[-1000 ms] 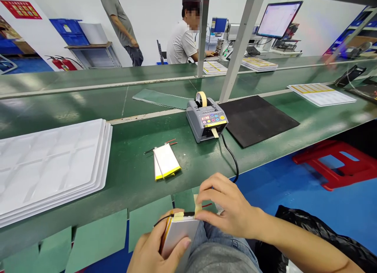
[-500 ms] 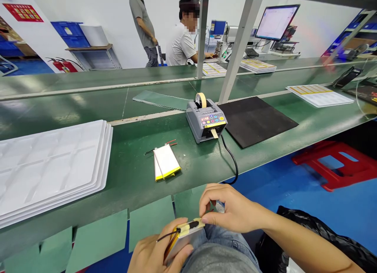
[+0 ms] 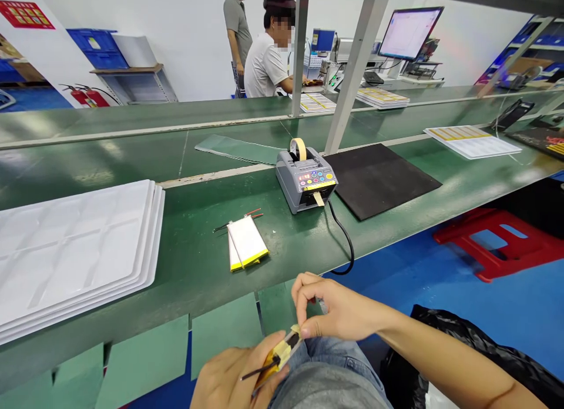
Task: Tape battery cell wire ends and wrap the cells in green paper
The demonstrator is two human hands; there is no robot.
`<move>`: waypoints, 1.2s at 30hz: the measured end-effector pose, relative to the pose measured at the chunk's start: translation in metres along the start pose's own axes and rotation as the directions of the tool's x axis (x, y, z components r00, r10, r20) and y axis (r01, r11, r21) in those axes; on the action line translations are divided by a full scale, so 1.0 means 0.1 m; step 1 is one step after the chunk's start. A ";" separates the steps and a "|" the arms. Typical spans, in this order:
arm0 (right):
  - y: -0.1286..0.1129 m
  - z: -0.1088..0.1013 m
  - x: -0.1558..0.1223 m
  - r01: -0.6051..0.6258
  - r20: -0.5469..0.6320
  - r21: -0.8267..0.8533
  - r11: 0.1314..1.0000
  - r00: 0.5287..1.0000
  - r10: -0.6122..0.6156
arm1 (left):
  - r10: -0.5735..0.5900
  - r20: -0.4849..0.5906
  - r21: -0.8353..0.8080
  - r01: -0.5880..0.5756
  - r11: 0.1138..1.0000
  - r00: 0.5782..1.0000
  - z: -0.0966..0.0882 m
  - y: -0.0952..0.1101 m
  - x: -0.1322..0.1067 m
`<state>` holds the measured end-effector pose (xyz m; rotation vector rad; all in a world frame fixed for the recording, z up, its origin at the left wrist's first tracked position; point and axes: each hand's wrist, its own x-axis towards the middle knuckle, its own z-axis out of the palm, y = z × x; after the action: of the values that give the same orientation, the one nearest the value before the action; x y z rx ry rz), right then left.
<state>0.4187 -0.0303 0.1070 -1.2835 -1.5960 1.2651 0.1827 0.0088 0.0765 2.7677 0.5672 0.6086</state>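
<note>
Over my lap, my left hand (image 3: 231, 379) grips a flat battery pack (image 3: 278, 355) turned on edge, its yellow-taped end and black wire showing. My right hand (image 3: 332, 309) pinches the taped end of that pack with thumb and fingers closed. On the green bench ahead lie two more white battery packs (image 3: 245, 242), stacked, with yellow edges and red and black wires. A grey tape dispenser (image 3: 305, 180) stands behind them with a tape strip hanging from its mouth.
A stack of white moulded trays (image 3: 74, 244) covers the bench's left. A black mat (image 3: 379, 177) lies right of the dispenser, whose cable (image 3: 346, 238) loops over the bench edge. A red stool (image 3: 497, 244) stands on the blue floor. Two people are beyond the conveyor.
The pack in my left hand has turned from flat to edge-on and dropped lower. My right hand keeps pressing tape on its end. The standing person behind has walked right.
</note>
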 end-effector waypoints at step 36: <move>0.90 0.52 -0.51 -0.048 -0.280 0.842 0.538 0.812 0.511 | -0.568 0.703 -0.702 0.547 -0.457 0.428 0.99 0.56 0.30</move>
<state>0.4067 -0.0900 0.0089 -1.1223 -0.2836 1.4410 0.2694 -0.0437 0.0174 0.6543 1.0090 0.3827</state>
